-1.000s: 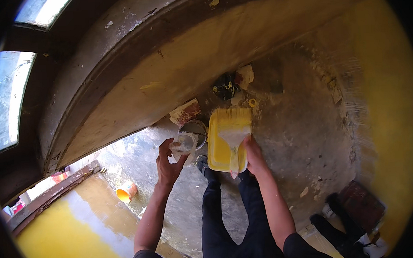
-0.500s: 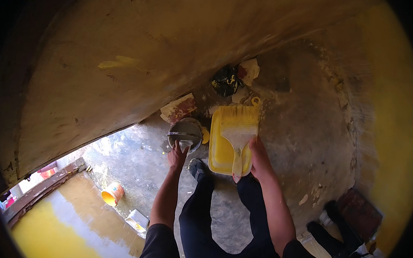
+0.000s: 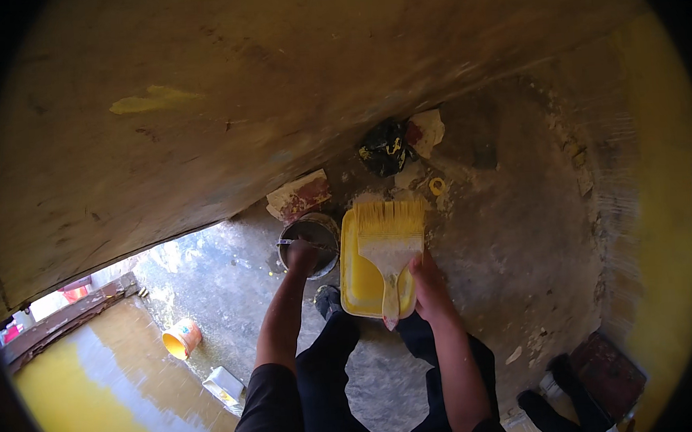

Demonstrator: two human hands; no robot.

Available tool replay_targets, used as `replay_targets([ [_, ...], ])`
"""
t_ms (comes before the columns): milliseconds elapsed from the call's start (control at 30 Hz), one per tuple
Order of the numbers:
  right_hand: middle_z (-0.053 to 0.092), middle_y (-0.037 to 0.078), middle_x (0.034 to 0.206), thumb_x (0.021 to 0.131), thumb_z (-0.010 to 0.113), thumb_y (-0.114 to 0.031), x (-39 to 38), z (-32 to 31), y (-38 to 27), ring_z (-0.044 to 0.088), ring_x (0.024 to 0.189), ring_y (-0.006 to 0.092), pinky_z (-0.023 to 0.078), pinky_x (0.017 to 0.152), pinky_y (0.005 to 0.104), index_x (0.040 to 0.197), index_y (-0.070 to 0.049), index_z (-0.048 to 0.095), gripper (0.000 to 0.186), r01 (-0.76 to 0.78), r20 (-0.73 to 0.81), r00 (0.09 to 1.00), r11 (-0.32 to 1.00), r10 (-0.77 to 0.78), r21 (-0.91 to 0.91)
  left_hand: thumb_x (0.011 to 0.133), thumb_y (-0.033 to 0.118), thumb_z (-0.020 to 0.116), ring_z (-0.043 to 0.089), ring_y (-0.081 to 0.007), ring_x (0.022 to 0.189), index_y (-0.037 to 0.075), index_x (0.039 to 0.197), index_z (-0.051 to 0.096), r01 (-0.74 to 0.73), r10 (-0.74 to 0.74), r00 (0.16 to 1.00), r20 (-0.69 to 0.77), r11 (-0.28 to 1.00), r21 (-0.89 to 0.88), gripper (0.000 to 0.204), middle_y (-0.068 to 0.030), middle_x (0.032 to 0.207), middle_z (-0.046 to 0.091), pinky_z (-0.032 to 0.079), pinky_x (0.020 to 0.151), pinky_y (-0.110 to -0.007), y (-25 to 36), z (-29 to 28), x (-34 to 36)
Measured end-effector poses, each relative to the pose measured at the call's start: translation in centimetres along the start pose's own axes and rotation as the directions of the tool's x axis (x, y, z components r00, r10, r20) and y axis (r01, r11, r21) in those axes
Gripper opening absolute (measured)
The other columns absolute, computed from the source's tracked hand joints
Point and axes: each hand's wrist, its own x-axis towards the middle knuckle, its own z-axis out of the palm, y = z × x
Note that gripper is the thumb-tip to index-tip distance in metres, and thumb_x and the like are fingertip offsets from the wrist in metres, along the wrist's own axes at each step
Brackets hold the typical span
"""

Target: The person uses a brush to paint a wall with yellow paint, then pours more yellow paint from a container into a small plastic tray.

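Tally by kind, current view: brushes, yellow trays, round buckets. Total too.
Brushes: 1 (wide brush)
Yellow trays: 1 (yellow tray, behind the brush)
Round buckets: 2 (dark bucket, upright; orange bucket, on its side)
Total: 4

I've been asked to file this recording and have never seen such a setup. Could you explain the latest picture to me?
There is no machine here: these are a person's own bare hands, seen from above by a wide camera worn on the head. Its fisheye lens bends straight edges toward the rim. The right hand holds a yellow tray with a wide brush over it, bristles pointing away from the person. The left hand reaches into a bucket; what its fingers do in there is too dark to tell. On the floor you also see a black bag and an orange pail.
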Motion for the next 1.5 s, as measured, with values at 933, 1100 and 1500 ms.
replay_targets([
  [933, 0.042, 0.011, 0.142, 0.092, 0.062, -0.050, -2.4, 0.2, -3.3, 0.040, 0.131, 0.0203, 0.033, 0.108, 0.0358, 0.149, -0.005, 0.027, 0.081, 0.039, 0.028, 0.999, 0.998, -0.040, 0.043, 0.088, 0.020, 0.058, 0.059, -0.0350, 0.104, 0.009, 0.097, 0.070, 0.026, -0.143, 0.980, -0.140, 0.784, -0.621, 0.019, -0.0137, 0.114, 0.061, 0.047, 0.088, -0.047, -0.5, -11.5, -2.4],
  [1100, 0.045, 0.009, 0.140, 0.093, 0.061, -0.048, -3.7, 0.6, -4.5, 0.048, 0.127, 0.0206, 0.042, 0.103, 0.0368, 0.147, -0.007, 0.029, 0.076, 0.017, 0.003, 1.000, 0.999, -0.017, 0.052, 0.087, 0.021, 0.063, 0.059, -0.0312, 0.099, 0.011, 0.094, 0.070, 0.100, -0.142, 0.990, -0.014, 0.756, -0.646, 0.015, -0.0097, 0.102, 0.060, 0.048, 0.083, -0.045, -0.9, -16.5, -4.8],
  [1500, 0.043, 0.010, 0.141, 0.099, 0.052, -0.046, -10.1, 5.4, -12.1, 0.042, 0.128, 0.0183, 0.037, 0.105, 0.0338, 0.148, -0.005, 0.028, 0.069, 0.077, -0.021, 0.997, 0.995, -0.076, 0.065, 0.084, 0.023, 0.071, 0.063, -0.0286, 0.089, 0.012, 0.091, 0.070, -0.055, 0.012, 0.997, -0.072, 0.780, -0.623, 0.013, -0.0080, 0.098, 0.064, 0.050, 0.076, -0.043, -1.9, -34.0, -11.7],
])
